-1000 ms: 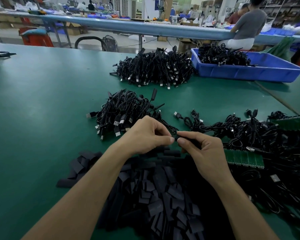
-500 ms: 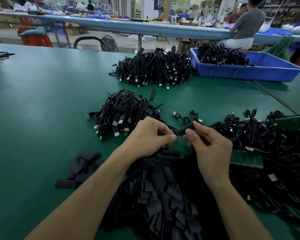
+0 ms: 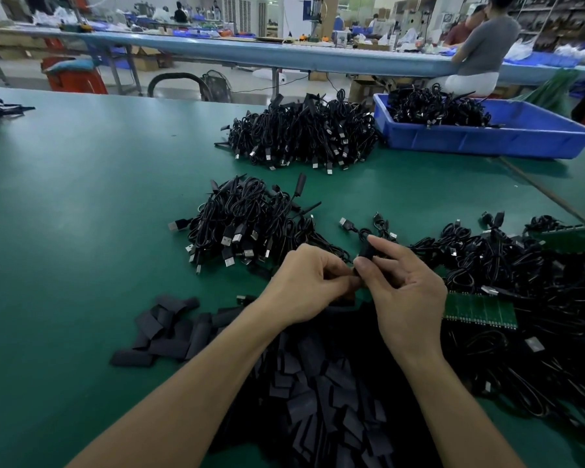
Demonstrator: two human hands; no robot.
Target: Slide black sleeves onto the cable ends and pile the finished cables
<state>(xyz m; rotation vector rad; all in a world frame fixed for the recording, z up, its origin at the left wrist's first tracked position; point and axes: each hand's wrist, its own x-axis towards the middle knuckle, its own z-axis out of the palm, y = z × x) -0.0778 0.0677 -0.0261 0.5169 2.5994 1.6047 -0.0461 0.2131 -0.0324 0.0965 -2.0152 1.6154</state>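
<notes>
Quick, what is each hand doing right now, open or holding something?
Left hand: curled, pinching the thin black cable at its end, mostly hidden.
Right hand: pinching the short black tube sleeve on that cable.

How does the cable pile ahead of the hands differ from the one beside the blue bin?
The near pile of coiled black cables is smaller and sits mid-table; the far pile of coiled black cables is bigger and lies beside the blue plastic bin. Both show silver USB plugs along their near edges.

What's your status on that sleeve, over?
Right hand pinches black sleeve; left hand pinches at its near end. Cable end hidden in the grip. Nothing blocking.
</notes>
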